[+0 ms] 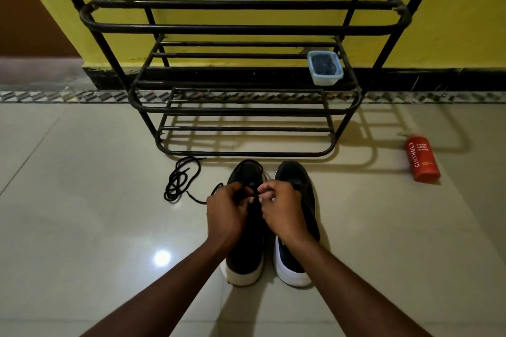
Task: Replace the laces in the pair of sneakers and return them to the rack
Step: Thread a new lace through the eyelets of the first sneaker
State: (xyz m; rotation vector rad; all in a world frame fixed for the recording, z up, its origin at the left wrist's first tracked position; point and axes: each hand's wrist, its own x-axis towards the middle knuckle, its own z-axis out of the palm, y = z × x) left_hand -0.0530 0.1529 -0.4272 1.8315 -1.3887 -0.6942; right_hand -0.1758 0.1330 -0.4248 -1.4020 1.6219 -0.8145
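we record two black fabric sneakers with white soles, side by side on the pale tiled floor [82, 200], toes towards the far black metal tube rack [241, 26]: left sneaker [246, 257], right sneaker [297, 172]. the left hand [227, 210] and the right hand [279, 208] are both clenched over the left sneaker's middle, fingers pinching a thin black lace [195, 198] whose free end trails left onto the floor. a coiled black lace [180, 178] lies near the left sneaker's toe, on its left. a clear plastic box [325, 68] with dark contents sits on the right of the rack's middle shelf. a red cylindrical bottle [422, 159] rests on the floor, well apart to the right.
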